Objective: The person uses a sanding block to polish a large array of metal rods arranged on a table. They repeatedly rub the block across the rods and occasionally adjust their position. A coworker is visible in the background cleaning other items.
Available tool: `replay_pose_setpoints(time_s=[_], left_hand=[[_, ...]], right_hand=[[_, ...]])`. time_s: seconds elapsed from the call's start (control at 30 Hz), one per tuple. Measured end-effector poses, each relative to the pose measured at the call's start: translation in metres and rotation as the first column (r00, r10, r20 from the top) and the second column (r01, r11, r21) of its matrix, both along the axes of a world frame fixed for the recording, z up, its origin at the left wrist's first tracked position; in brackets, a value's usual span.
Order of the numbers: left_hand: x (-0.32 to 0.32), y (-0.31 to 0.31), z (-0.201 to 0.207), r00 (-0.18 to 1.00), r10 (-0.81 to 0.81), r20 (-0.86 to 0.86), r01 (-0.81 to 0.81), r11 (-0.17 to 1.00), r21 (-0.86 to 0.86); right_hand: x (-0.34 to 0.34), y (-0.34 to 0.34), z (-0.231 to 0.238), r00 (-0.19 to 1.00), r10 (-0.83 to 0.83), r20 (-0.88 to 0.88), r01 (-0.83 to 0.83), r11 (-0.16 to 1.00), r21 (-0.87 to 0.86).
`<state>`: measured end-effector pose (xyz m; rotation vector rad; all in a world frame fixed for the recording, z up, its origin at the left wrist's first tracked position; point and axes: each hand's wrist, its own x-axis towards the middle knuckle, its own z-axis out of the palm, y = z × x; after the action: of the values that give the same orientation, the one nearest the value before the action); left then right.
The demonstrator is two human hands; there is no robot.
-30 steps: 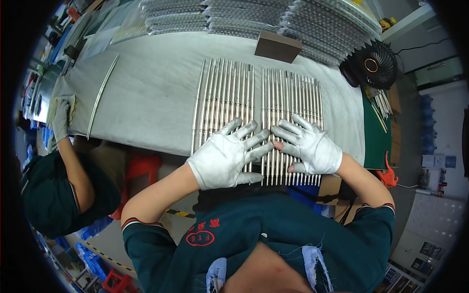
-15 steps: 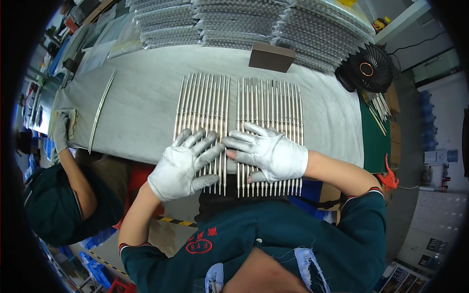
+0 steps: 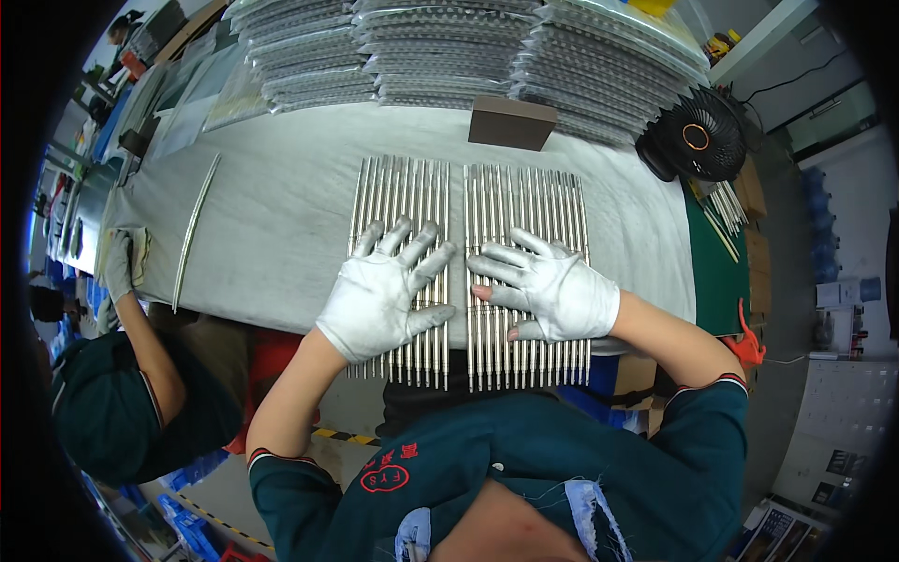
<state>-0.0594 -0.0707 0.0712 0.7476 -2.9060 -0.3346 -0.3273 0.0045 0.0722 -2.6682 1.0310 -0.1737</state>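
Observation:
Two side-by-side rows of slim silvery metal rods lie on the pale cloth, their near ends jutting past the table's front edge. On the left row of rods [image 3: 401, 190] my left hand [image 3: 379, 295] rests palm down in a white glove, fingers spread. My right hand [image 3: 552, 290], gloved too, lies flat across the right row of rods [image 3: 524, 201]; bare fingertips show through its glove at the thumb and one finger. A narrow gap of cloth separates the two rows. Both palms hide the middle of the rods.
Behind the rods stands a brown box [image 3: 512, 123], backed by tall stacks of plastic-wrapped packs [image 3: 440, 56]. A black fan [image 3: 695, 137] sits at the back right. Far left, a co-worker's gloved hand [image 3: 118, 266] is by a cloth. One thin long strip [image 3: 197, 229] lies left of the rods.
My left hand has slid right and slightly away, its row of rods shifting right with it. The right hand has moved a little right. The gap between the rows looks slightly narrower.

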Motion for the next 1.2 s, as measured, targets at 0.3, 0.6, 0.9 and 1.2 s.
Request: replay_pose_setpoints(time_s=[0.3,0.6,0.9,1.2], left_hand=[[-0.045,0.017,-0.004,0.99,-0.132,-0.049,0.133,0.991,0.01],[-0.047,0.018,-0.001,0.989,-0.135,0.062,0.137,0.99,-0.026],[-0.04,0.024,-0.01,0.994,-0.096,0.061,0.098,0.994,-0.039],[-0.046,0.02,-0.011,0.99,-0.123,0.071,0.128,0.99,-0.059]], right_hand=[[-0.043,0.031,0.003,0.97,-0.193,0.149,0.188,0.981,0.05],[-0.169,0.212,0.101,0.267,-0.959,-0.093,0.379,0.016,0.925],[-0.219,0.335,-0.002,0.082,-0.701,-0.709,0.637,-0.51,0.578],[-0.247,0.337,-0.113,-0.112,-0.838,-0.535,0.589,-0.489,0.643]])
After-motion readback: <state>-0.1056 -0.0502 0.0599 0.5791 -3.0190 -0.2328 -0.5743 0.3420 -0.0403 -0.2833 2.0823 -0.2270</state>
